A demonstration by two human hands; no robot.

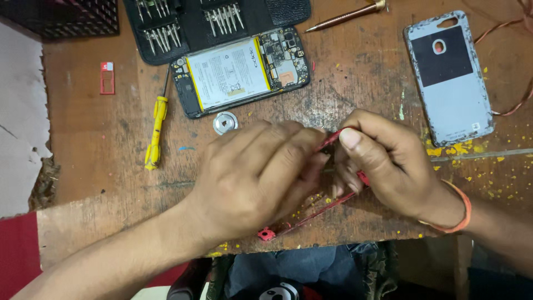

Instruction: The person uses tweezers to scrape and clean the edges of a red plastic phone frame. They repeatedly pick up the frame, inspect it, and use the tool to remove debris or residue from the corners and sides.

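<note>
My left hand [255,172] and my right hand [386,164] meet at the middle of a worn wooden table [94,144]. Both grip a thin red phone frame [319,211] that lies under them; its corner sticks out near the table's front edge. My right thumb presses on the frame's upper red edge. Most of the frame is hidden by my fingers. Behind my hands lies an opened phone [241,71] with its white battery and circuit board showing.
A yellow screwdriver [156,130] lies at the left, a small round metal part [225,123] beside it. A black case of screwdriver bits [211,22] sits at the back. A grey phone back cover [448,78] lies right, a brown pen-like tool [344,16] behind, a red SIM tray [107,78] far left.
</note>
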